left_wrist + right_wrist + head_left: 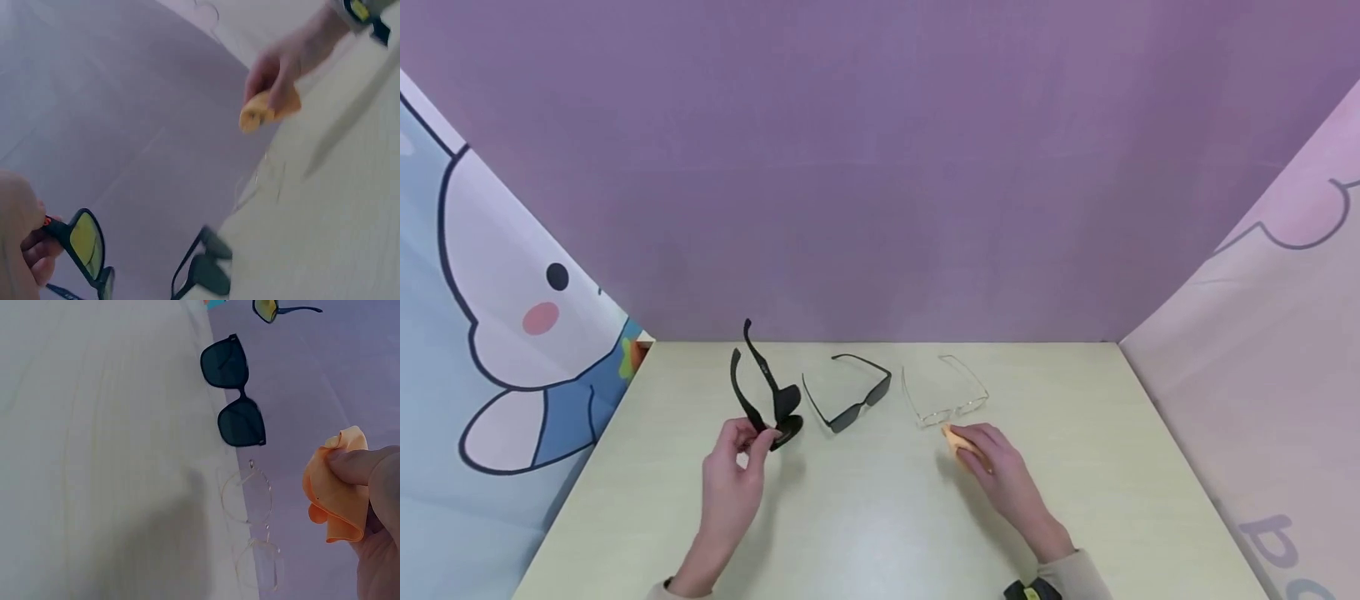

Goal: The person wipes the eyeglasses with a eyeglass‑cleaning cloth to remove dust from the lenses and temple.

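Note:
My left hand (734,475) pinches a pair of black sunglasses (786,408) near the hinge, temples spread and pointing away; in the left wrist view its lens (86,244) looks yellowish. In my right hand (1003,473) is a crumpled orange cloth (340,490), gripped between thumb and fingers. A second pair of dark sunglasses (847,417) lies unfolded on the table between the hands. Beside it, clear glasses (936,417) with a thin light frame lie with temples open, just beyond the cloth in the head view.
The pale table (865,533) runs back to a purple backdrop (880,208). Cartoon-printed cloth (512,333) hangs along the left side, and a pinkish printed sheet (1262,358) along the right. A dark wristband (1032,590) is on the right wrist.

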Demonstrator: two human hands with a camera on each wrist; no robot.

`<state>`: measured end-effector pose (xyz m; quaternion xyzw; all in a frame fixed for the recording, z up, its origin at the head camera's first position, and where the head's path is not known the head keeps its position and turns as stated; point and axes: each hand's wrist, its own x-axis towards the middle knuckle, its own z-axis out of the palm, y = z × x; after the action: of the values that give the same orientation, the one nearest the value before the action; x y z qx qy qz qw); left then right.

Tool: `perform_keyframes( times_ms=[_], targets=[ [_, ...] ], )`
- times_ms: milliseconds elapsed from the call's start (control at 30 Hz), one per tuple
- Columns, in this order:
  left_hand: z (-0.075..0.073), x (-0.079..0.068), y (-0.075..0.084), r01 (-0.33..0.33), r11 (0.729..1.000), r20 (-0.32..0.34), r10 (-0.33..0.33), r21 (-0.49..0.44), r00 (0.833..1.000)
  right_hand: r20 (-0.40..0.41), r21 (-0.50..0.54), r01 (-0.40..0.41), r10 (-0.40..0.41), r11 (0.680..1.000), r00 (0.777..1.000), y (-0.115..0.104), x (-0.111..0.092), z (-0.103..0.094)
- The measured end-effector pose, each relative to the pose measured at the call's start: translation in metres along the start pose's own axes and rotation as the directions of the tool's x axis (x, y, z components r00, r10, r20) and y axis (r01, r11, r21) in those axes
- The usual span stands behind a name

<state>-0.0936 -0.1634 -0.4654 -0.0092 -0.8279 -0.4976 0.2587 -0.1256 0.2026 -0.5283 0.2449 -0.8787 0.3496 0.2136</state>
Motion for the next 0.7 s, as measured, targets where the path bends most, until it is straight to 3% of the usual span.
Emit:
perform_keyframes(
  times_ms=[67,167,333,500,700],
  targets=[
    [0.006,-0.003,0.008,0.042,0.993,0.007,-0.041,-0.108,0.999,-0.020,0.009,0.001,-0.001,1.000,1.000,-0.006,0.003,0.000],
    [0.014,-0.009,0.019,0.143,0.959,0.043,-0.136,-0.247,0.990,-0.045,0.048,0.002,0.001,0.999,0.999,-0.014,0.007,0.000],
    [0.027,-0.018,0.035,0.292,0.853,0.124,-0.265,-0.432,0.956,-0.086,0.102,0.005,0.004,0.995,0.996,-0.025,0.011,-0.001],
    [0.041,-0.024,0.042,0.362,0.752,0.192,-0.308,-0.551,0.932,-0.145,0.129,0.031,-0.012,0.991,0.989,-0.033,0.014,0.000],
    [0.052,-0.028,0.042,0.442,0.650,0.266,-0.356,-0.619,0.896,-0.181,0.166,0.066,-0.036,0.984,0.983,-0.041,0.017,0.002]
  ],
)
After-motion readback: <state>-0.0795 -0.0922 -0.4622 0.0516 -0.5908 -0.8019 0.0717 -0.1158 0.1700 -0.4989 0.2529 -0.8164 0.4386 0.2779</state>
